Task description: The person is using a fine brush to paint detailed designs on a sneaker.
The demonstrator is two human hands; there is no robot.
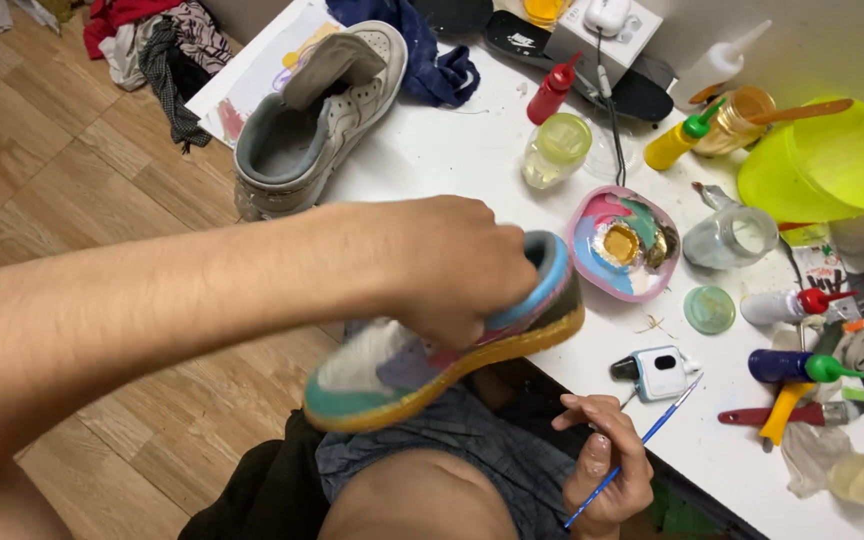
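My left hand (452, 265) is shut on a painted sneaker (422, 365) with teal, pink, grey and blue panels and a gold-yellow sole, gripping it from inside the opening and holding it tilted over my lap. My right hand (602, 465) rests low by the table edge, pinching a thin blue paintbrush (652, 430) that points up to the right. A pink paint palette (620, 243) with gold, teal and pink paint lies on the white table (452, 150) just right of the sneaker's heel.
A second, unpainted grey-white sneaker (317, 110) lies at the table's left end. Paint bottles (792, 365), a red bottle (552, 90), glass jars (730, 237), a yellow-green bowl (822, 160), a small white device (657, 372) and blue cloth (422, 50) crowd the table. Clothes lie on the wooden floor (52, 170).
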